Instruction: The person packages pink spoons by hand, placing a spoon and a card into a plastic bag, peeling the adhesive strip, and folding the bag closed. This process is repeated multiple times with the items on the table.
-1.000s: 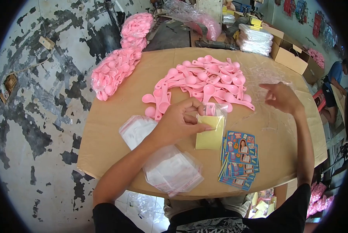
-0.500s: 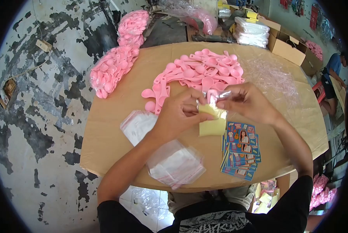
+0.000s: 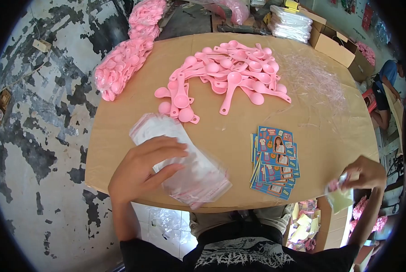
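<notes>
My left hand (image 3: 144, 167) is over the stack of clear plastic bags (image 3: 194, 177), fingers spread and nothing in them. Out at the table's right front edge, my right hand (image 3: 366, 172) pinches the top of a clear packet (image 3: 340, 195). A yellow card and something pink show through its film. Between my hands lies a fanned pile of blue printed cards (image 3: 276, 161). Farther back, pink plastic spoons (image 3: 234, 79) are heaped on the brown paper cover.
A cardboard box (image 3: 334, 222) below the front edge holds yellow-carded packets. Bagged pink spoons (image 3: 123, 68) stand at the back left. Plastic strips (image 3: 318, 84), stacked clear bags (image 3: 290, 25) and an open carton (image 3: 332, 47) occupy the back right. Another person (image 3: 388, 90) sits at far right.
My hands have parted. The right one has carried the packet rightward and down past the card pile; the left has let go of it and moved left over the bags. The view has shifted slightly.
</notes>
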A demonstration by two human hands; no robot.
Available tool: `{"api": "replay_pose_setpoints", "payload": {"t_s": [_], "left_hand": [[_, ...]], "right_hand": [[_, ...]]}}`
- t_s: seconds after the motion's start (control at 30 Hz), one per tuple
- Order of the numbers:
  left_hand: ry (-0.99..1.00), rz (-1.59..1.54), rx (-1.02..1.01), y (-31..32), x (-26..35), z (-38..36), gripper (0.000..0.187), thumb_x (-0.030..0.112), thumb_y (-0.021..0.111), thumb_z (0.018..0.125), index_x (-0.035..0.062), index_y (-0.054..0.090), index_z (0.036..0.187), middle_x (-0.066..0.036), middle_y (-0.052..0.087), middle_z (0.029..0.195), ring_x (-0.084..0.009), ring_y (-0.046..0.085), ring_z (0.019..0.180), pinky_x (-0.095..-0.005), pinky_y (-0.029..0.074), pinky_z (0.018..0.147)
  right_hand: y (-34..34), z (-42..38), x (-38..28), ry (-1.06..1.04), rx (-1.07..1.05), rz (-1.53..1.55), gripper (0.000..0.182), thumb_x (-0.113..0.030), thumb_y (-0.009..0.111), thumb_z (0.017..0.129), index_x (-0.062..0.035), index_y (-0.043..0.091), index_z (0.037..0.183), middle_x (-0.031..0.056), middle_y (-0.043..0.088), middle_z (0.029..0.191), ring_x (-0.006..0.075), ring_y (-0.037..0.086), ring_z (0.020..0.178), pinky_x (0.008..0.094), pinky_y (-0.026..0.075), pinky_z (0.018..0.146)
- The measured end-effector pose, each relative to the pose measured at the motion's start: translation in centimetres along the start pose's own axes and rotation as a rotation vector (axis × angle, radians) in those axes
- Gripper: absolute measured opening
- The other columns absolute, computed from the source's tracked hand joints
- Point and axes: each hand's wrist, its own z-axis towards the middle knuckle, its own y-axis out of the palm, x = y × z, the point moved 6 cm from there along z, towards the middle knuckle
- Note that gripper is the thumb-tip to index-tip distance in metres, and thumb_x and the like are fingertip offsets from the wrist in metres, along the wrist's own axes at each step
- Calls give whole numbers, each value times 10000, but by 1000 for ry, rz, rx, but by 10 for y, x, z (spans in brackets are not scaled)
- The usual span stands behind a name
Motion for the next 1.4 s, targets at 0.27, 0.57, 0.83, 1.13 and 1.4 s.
{"api": "replay_pose_setpoints", "payload": {"t_s": [0.27,0.57,0.83,1.13,1.4], "left_hand": [[-26,128,130,32,-4,-42,349,135,731,747,85,670,1088,-86,597,1246,-322,485,1243,-480,327,1086],[-63,199,351,40,1,-51,281,112,718,762,65,665,1034,-93,608,1217,-319,507,1219,-493,349,1062],[19,145,342,44,9,-66,188,97,721,757,46,657,927,-92,644,1088,-290,579,1101,-461,426,1003],[-123,190,167,20,28,-42,262,151,691,798,45,648,1034,-114,654,1087,-295,580,1108,-438,421,1001],[-250,-1449,94,44,21,82,417,289,415,1013,-52,431,1252,-226,570,1206,-309,570,1145,-414,447,1015]], "right_hand": [[-33,47,-97,-323,600,-68,108,-59,702,795,-17,662,886,87,649,756,150,609,673,276,467,629],[29,211,-224,-539,118,-56,248,-218,627,887,25,660,920,109,650,721,181,615,638,313,487,629],[13,220,-223,-664,179,-18,194,-146,590,912,33,655,950,110,658,750,134,607,664,292,490,649],[-60,161,-207,-681,375,272,230,-191,540,971,3,662,997,-17,576,690,56,493,623,225,411,580],[-56,153,-208,-696,452,93,194,-152,584,938,5,662,1020,22,641,794,79,575,726,249,477,674]]}}
